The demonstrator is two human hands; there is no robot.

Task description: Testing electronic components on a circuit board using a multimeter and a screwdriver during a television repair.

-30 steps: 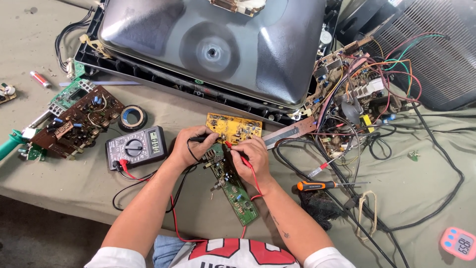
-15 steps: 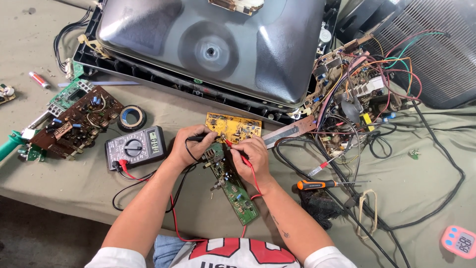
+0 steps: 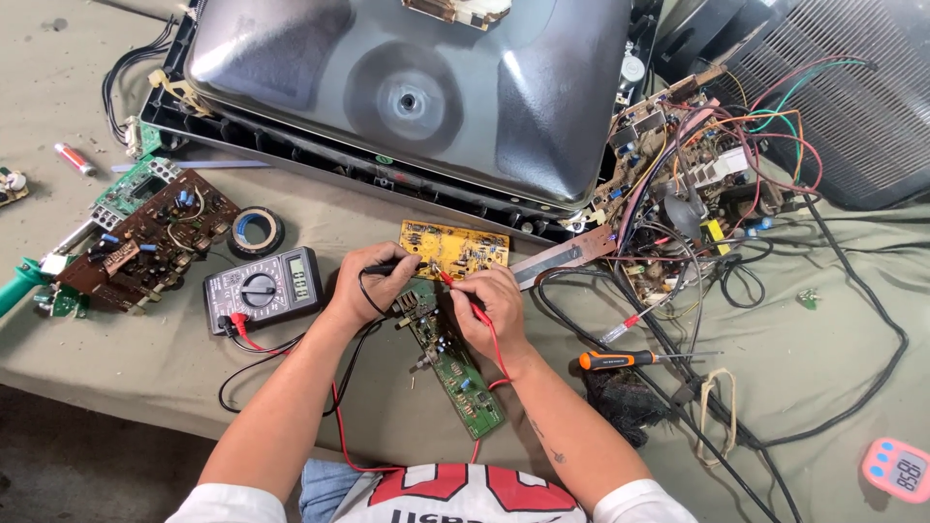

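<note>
My left hand (image 3: 366, 282) grips a black test probe, its tip touching the yellow circuit board (image 3: 455, 248). My right hand (image 3: 490, 305) pinches a red test probe (image 3: 445, 278) against the same board's near edge. Black and red leads run from both probes back to a grey multimeter (image 3: 262, 288) lying to the left. A long green circuit board (image 3: 453, 362) lies under and between my hands, pointing toward my body.
A large tube television (image 3: 407, 87) lies face down behind the boards. A tangle of wires and a chassis board (image 3: 683, 184) sits at the right. Brown circuit board (image 3: 145, 240), tape roll (image 3: 255, 230), orange-handled screwdriver (image 3: 630, 359), pink timer (image 3: 898, 470).
</note>
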